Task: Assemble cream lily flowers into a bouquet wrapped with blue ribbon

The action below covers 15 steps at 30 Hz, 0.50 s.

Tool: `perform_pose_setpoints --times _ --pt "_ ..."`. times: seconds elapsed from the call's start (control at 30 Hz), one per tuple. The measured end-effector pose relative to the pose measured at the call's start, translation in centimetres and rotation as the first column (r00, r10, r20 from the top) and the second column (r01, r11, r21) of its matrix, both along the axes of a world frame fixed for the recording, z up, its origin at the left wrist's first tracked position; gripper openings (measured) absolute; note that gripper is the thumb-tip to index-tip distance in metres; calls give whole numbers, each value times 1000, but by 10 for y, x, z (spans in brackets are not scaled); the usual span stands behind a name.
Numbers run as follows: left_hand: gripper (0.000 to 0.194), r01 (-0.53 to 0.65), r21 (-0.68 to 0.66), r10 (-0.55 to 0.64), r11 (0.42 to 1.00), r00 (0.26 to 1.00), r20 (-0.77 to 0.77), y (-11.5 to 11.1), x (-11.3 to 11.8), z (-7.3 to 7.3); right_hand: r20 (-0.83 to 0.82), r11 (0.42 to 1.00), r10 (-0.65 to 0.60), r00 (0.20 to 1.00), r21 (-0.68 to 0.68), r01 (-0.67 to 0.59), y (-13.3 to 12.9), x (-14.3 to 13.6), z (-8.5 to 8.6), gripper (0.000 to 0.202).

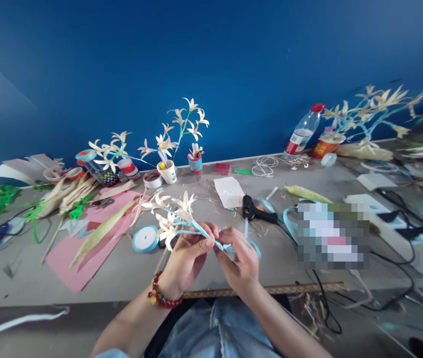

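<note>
A spray of cream-coloured flowers [184, 206] with light blue wrapped stems points up and to the left. My left hand [192, 256], with a red bead bracelet [157, 291] at the wrist, is closed round its stems. Fingers of my right hand [240, 258] pinch the lower end of the stems, close beside my left fingertips. A roll of light blue tape [145, 238] lies left of my left hand. Another blue ring [256, 249] shows partly behind my right hand. The black glue gun [258, 211] lies beyond my right hand.
Cups with more flowers stand along the blue wall, including a white cup [167, 172]. A plastic bottle [303, 134] stands back right. Pink paper [73, 258] and a long husk [103, 231] lie left. Cables and a power strip [379, 228] are right; a patterned strip [301, 288] edges the table.
</note>
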<state>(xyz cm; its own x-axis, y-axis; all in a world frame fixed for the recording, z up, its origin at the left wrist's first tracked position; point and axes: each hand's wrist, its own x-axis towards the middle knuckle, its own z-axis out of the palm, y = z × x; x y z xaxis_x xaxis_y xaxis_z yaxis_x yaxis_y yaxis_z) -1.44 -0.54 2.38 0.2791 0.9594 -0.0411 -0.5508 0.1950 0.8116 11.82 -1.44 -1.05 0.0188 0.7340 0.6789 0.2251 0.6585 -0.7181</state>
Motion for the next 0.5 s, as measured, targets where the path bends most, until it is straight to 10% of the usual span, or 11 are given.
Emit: perform_pose_setpoints --times 0.27,0.5 --pt "19 -27 84 27 996 1000 3 1 1 -6 -166 946 92 982 -293 -138 -8 -3 2 14" --pt "10 -111 37 111 993 994 7 0 1 -11 -560 738 107 821 -509 -443 -16 -11 -4 31"
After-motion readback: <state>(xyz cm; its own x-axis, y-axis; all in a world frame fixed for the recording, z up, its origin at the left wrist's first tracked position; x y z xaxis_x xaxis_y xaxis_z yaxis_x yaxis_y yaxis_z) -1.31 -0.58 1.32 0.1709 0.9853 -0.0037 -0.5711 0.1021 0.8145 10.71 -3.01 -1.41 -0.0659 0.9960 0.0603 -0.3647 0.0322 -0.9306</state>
